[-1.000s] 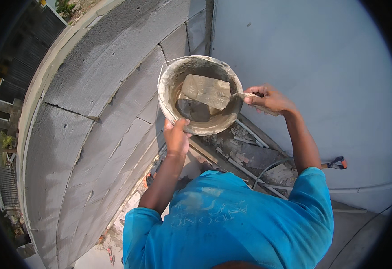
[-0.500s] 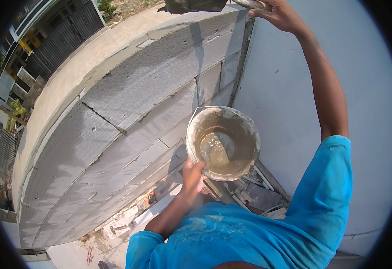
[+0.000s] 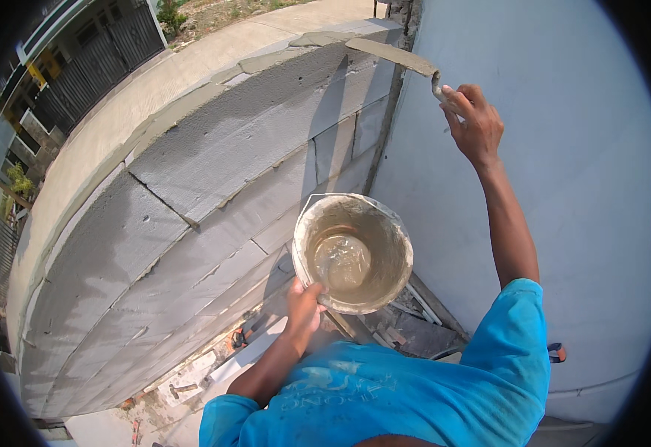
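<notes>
My left hand (image 3: 305,304) is closed on the near left rim of a mortar-crusted bucket (image 3: 389,261), which is held tilted so its inside shows. A wet grey layer of mortar (image 3: 344,262) lies in its bottom. My right hand (image 3: 477,123) grips the handle of a trowel (image 3: 392,55), its long blade coated with grey mortar. The blade points left, at the far right end of the block wall (image 3: 221,141); whether it touches the wall cannot be told. Fresh mortar (image 3: 266,58) lies in an uneven strip along the wall's top.
A smooth pale wall (image 3: 564,149) rises on my right and meets the block wall in a corner. Below the bucket lie boards and rubble (image 3: 422,328). A hammer (image 3: 184,389) rests on the ground at lower left. A paved road (image 3: 154,86) runs beyond the wall.
My right hand has come down and nearer with the trowel; the dark mortar lump seen at the top edge is gone from view. The bucket has shifted slightly left and nearer in my left hand.
</notes>
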`<state>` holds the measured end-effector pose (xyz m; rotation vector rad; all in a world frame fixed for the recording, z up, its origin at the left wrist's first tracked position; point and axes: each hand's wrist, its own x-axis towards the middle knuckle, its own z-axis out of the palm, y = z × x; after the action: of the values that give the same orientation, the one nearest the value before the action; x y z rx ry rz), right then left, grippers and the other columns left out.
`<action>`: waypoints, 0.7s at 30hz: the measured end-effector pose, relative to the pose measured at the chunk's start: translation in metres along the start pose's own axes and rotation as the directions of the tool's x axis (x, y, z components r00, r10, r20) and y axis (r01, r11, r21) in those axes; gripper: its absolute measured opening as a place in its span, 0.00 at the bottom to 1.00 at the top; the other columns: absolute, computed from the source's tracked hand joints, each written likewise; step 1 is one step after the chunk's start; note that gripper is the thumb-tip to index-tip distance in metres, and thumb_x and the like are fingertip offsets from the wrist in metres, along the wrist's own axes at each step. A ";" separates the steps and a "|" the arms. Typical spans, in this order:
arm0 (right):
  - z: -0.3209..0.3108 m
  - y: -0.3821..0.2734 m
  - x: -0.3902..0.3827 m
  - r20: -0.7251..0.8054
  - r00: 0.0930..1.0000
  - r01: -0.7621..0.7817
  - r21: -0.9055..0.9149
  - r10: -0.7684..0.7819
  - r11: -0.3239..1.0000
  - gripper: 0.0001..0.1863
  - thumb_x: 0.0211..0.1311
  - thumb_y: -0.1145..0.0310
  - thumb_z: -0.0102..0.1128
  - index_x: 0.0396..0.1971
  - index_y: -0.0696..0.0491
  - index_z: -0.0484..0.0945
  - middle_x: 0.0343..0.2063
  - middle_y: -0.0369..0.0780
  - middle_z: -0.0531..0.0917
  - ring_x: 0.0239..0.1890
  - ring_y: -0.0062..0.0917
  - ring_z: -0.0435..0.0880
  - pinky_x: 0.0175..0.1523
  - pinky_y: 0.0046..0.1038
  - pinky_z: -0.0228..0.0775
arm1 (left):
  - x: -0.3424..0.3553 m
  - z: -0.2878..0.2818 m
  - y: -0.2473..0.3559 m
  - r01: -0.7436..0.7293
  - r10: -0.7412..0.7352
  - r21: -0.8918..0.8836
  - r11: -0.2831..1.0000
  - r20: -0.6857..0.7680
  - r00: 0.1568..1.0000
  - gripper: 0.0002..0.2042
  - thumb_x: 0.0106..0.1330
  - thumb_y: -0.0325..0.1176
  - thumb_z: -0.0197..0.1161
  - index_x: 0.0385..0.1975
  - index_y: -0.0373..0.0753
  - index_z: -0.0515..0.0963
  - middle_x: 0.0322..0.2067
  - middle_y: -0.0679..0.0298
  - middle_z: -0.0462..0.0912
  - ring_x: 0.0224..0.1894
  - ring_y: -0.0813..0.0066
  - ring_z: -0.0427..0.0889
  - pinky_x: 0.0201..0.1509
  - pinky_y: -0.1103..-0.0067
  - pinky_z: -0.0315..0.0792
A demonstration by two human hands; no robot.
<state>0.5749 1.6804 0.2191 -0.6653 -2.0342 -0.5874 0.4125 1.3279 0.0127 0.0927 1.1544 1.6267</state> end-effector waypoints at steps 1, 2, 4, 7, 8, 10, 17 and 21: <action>-0.019 -0.001 0.008 0.038 0.998 -0.051 0.036 0.049 0.998 0.16 0.56 0.62 0.69 0.46 0.36 0.82 0.33 0.29 0.80 0.32 0.20 0.83 0.32 0.28 0.74 | 0.000 0.001 0.000 0.008 -0.008 -0.002 1.000 0.002 1.000 0.29 0.56 0.17 0.53 0.62 0.36 0.62 0.52 0.56 0.73 0.52 0.61 0.79 0.50 0.57 0.81; -0.033 -0.006 0.027 0.107 0.988 -0.124 0.117 0.111 0.985 0.14 0.58 0.59 0.67 0.46 0.37 0.82 0.32 0.30 0.81 0.32 0.21 0.83 0.32 0.28 0.74 | 0.002 0.000 -0.002 0.011 -0.011 -0.010 1.000 0.004 1.000 0.29 0.56 0.17 0.53 0.62 0.36 0.62 0.53 0.56 0.73 0.52 0.61 0.78 0.50 0.56 0.81; -0.051 -0.020 0.073 0.269 0.936 -0.295 0.259 0.225 0.920 0.14 0.62 0.52 0.63 0.46 0.39 0.82 0.31 0.32 0.81 0.32 0.23 0.83 0.33 0.29 0.74 | 0.004 -0.006 -0.006 0.030 -0.030 -0.017 0.999 -0.001 1.000 0.29 0.56 0.17 0.54 0.62 0.36 0.62 0.53 0.56 0.73 0.53 0.61 0.78 0.50 0.56 0.81; -0.026 0.001 0.148 0.329 0.944 -0.057 0.260 -0.033 0.964 0.19 0.65 0.53 0.57 0.46 0.52 0.82 0.29 0.40 0.79 0.34 0.25 0.79 0.39 0.29 0.70 | 0.002 -0.008 -0.010 0.049 -0.049 -0.001 0.999 0.063 0.997 0.30 0.55 0.17 0.54 0.62 0.36 0.62 0.54 0.56 0.73 0.53 0.61 0.78 0.51 0.55 0.80; -0.012 -0.007 0.176 0.502 0.858 -0.120 0.402 -0.108 0.908 0.18 0.62 0.61 0.60 0.46 0.58 0.82 0.41 0.47 0.85 0.45 0.34 0.83 0.51 0.34 0.74 | 0.001 -0.012 -0.011 0.061 -0.061 0.003 0.998 0.049 0.997 0.30 0.55 0.18 0.55 0.62 0.36 0.62 0.54 0.56 0.73 0.53 0.61 0.78 0.51 0.55 0.79; -0.010 -0.022 0.196 0.554 0.819 -0.068 0.352 -0.149 0.934 0.18 0.62 0.61 0.56 0.44 0.57 0.82 0.38 0.47 0.86 0.41 0.34 0.83 0.48 0.35 0.75 | -0.001 -0.019 -0.013 0.083 -0.083 0.004 0.997 0.024 0.996 0.31 0.55 0.18 0.55 0.63 0.37 0.62 0.55 0.56 0.73 0.54 0.60 0.77 0.52 0.54 0.79; -0.016 0.020 0.203 0.772 0.575 -0.346 -0.072 0.272 0.935 0.22 0.61 0.53 0.53 0.41 0.56 0.82 0.28 0.44 0.82 0.29 0.30 0.80 0.34 0.36 0.73 | -0.010 -0.025 -0.008 0.103 -0.106 0.042 0.994 0.067 0.992 0.32 0.56 0.17 0.53 0.65 0.38 0.61 0.57 0.55 0.70 0.56 0.59 0.75 0.54 0.54 0.78; -0.042 0.014 0.167 0.749 0.483 -0.531 -0.161 0.453 0.832 0.23 0.65 0.53 0.52 0.45 0.58 0.79 0.36 0.45 0.82 0.35 0.31 0.79 0.40 0.37 0.73 | -0.011 -0.027 -0.004 0.084 -0.087 0.055 0.995 0.067 0.994 0.31 0.56 0.17 0.52 0.65 0.37 0.61 0.57 0.55 0.71 0.56 0.59 0.76 0.53 0.54 0.79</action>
<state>0.5324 1.7026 0.3850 -1.5941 -2.4197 0.2177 0.4039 1.3021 0.0010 0.1311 1.1328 1.5068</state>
